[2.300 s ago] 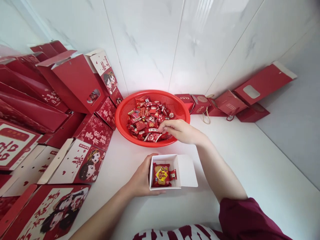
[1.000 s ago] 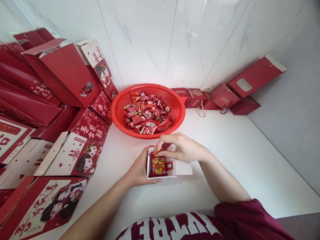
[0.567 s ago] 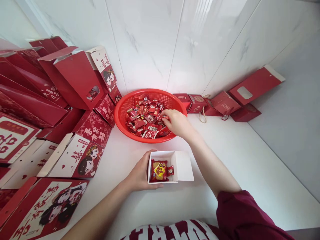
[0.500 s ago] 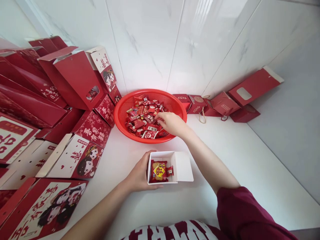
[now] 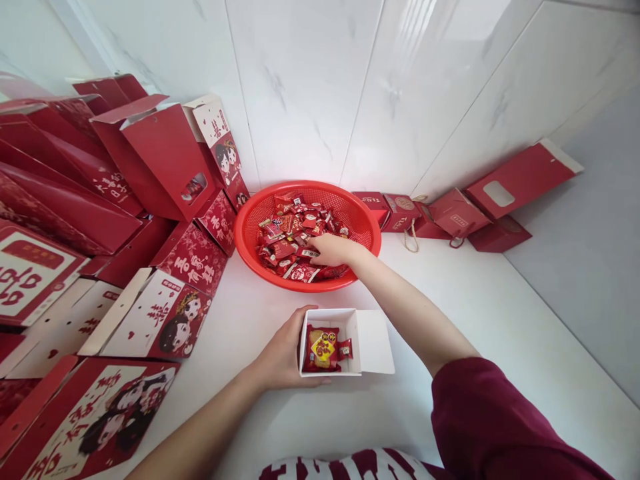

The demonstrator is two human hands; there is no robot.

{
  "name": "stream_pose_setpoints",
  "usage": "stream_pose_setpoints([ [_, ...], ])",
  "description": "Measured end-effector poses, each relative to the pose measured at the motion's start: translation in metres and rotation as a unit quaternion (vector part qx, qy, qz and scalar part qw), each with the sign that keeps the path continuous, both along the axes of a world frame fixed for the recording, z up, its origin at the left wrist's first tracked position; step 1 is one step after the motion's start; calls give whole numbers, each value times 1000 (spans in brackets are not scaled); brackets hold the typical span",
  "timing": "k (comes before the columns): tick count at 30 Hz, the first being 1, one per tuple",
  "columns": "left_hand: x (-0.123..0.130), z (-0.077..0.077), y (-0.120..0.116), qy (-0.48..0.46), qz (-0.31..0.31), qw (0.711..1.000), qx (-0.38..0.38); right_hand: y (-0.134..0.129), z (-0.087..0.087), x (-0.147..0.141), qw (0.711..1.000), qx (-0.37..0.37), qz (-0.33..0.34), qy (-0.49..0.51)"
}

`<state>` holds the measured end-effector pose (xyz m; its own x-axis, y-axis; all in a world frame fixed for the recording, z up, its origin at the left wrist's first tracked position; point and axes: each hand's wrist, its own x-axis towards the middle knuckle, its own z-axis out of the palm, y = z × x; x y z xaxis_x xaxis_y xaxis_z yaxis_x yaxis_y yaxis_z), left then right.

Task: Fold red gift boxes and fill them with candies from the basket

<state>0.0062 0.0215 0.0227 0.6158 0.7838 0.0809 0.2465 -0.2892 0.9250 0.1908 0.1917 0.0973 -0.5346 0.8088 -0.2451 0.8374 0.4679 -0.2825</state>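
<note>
My left hand (image 5: pixel 285 350) is wrapped round the left side of a small white-walled box (image 5: pixel 331 315), tilted so that its inside faces me. Its white flap (image 5: pixel 376 341) stands out to the right. In the box lie a red packet with a yellow label (image 5: pixel 323 349) and a smaller red wrapped sweet (image 5: pixel 345 349). My right hand (image 5: pixel 336 249) reaches into a red plastic basket (image 5: pixel 307 287) among red wrapped sweets (image 5: pixel 290 233). Its fingers are bent down and drawn together; the tips are hidden among the wrappers, and what they hold cannot be made out.
Red and white gift boxes (image 5: pixel 185 257) and tall red boxes (image 5: pixel 165 157) crowd the left side. Along the tiled wall (image 5: pixel 300 87) at the back right are small red boxes (image 5: pixel 400 210) with cord handles and a leaning red box (image 5: pixel 530 177). All stand on a white surface (image 5: pixel 450 280).
My right hand has gone lower into the sweets, its fingertips now covered. My left hand keeps hold of the box. The whole view has shifted slightly.
</note>
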Motion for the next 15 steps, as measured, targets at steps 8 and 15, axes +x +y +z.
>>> stream_pose_setpoints([
  [8,-1,-2,0,5,2,1000,6,3,0,18,990,-56,-34,125],
  [15,0,-3,0,15,0,1000,18,-5,2,19,980,-17,-38,193],
])
